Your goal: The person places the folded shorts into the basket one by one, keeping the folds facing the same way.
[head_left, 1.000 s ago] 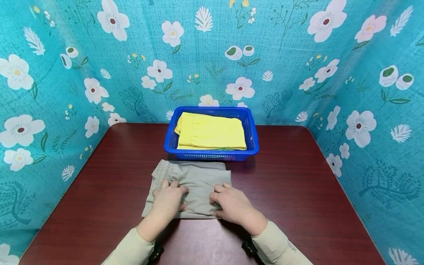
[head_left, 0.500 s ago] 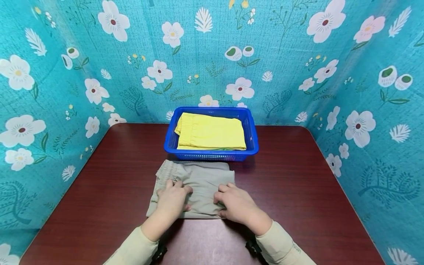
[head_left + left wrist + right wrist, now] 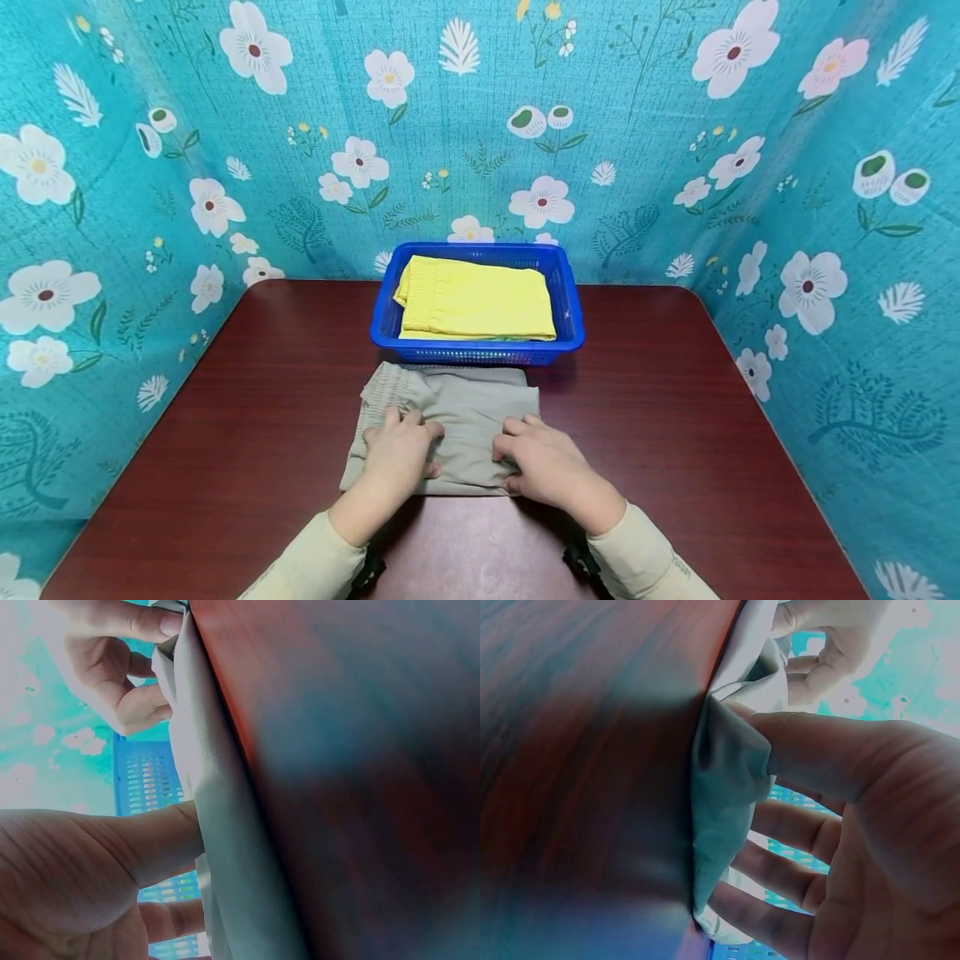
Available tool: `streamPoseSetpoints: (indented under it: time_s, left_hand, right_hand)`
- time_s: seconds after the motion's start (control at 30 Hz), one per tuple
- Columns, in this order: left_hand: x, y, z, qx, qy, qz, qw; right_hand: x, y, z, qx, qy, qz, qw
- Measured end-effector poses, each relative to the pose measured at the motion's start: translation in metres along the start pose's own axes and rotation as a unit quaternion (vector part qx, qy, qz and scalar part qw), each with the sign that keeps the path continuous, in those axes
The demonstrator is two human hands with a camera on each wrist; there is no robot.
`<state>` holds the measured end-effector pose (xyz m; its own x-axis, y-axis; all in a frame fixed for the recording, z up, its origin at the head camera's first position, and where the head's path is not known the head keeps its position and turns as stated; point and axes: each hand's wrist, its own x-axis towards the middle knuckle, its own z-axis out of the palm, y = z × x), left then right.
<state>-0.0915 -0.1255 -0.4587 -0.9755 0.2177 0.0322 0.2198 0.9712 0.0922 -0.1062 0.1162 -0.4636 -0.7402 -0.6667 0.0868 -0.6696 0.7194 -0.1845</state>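
Folded light-grey trousers point(image 3: 468, 412) lie on the table in the head view, their gathered elastic waistband point(image 3: 386, 392) toward the left. On the waistband side my left hand point(image 3: 399, 450) rests with spread, slightly bent fingers pressing the cloth. My right hand point(image 3: 547, 458) presses the right part of the trousers near the leg end. The left wrist view shows my left thumb point(image 3: 169, 836) against the near folded edge. In the right wrist view, my right thumb point(image 3: 810, 750) and fingers touch a rumpled fold of the trousers point(image 3: 731, 787).
Just behind the trousers stands a blue plastic basket point(image 3: 480, 354) holding folded yellow trousers point(image 3: 487, 296) with an elastic waistband. Dark red wooden tabletop point(image 3: 675, 433) extends to both sides. A teal flowered cloth point(image 3: 450, 125) hangs around the back and sides.
Both hands and the grey trousers under them have slid steadily a little to the right along the table. The basket stays where it was.
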Motion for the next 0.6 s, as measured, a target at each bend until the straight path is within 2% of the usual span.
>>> streamPoseSetpoints:
  time_s: [0.3, 0.6]
  left_hand:
    - [0.002, 0.005, 0.003, 0.003, 0.005, 0.0, 1.0]
    - [0.005, 0.014, 0.0, -0.003, -0.01, -0.009, 0.9999]
  right_hand:
    - [-0.003, 0.002, -0.002, 0.005, 0.003, 0.003, 1.0]
    - [-0.007, 0.008, -0.004, 0.008, 0.006, 0.006, 0.9999]
